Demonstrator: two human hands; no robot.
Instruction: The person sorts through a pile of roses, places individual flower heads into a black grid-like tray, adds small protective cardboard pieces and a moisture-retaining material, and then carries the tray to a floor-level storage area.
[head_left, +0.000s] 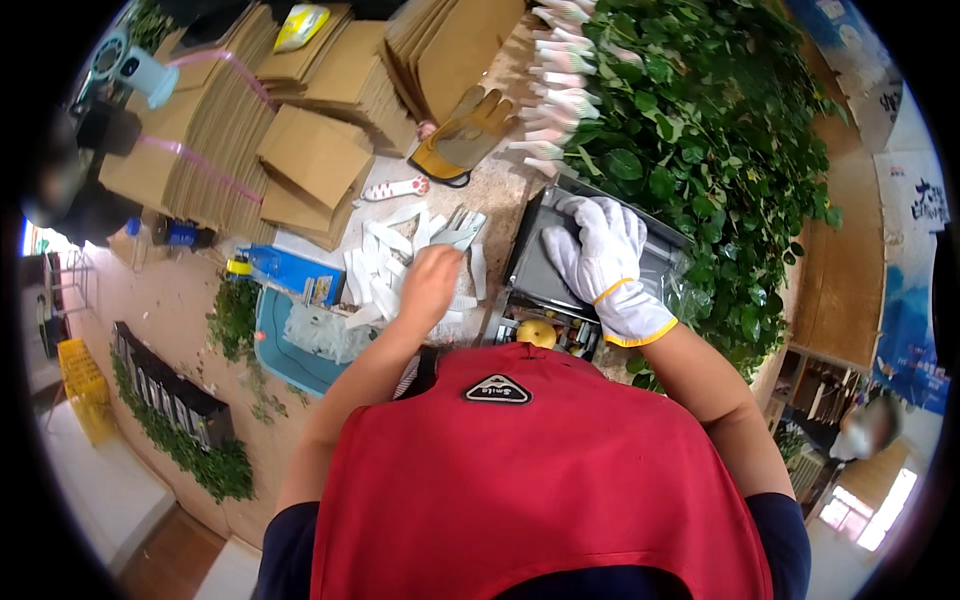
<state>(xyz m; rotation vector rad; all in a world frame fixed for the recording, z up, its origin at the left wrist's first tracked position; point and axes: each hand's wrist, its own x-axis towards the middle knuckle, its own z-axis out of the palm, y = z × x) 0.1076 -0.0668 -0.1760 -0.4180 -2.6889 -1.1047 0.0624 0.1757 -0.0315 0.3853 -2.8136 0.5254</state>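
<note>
My left hand (433, 286), bare and slightly blurred, has its fingers curled over a pile of flat white strips (390, 255). Just beyond its fingers lie grey, metallic-looking pieces (461, 227); whether the fingers hold anything cannot be told. My right hand (600, 247) wears a white knit glove with a yellow hem. It lies palm down over a dark grey tray (546, 259), thumb apart from the fingers, nothing visible in its grasp. Beyond, leafy green stems (697, 150) are heaped, with a row of flower heads in white mesh sleeves (562, 97) along their left side.
Cardboard stacks (217, 135) stand at the upper left. A tan work glove (465, 135) and a paw-patterned object (395, 188) lie ahead. A blue box (289, 271) and a blue tub (274, 337) are at left. An open compartment holds a round yellow thing (537, 332). Another person (870, 427) is far right.
</note>
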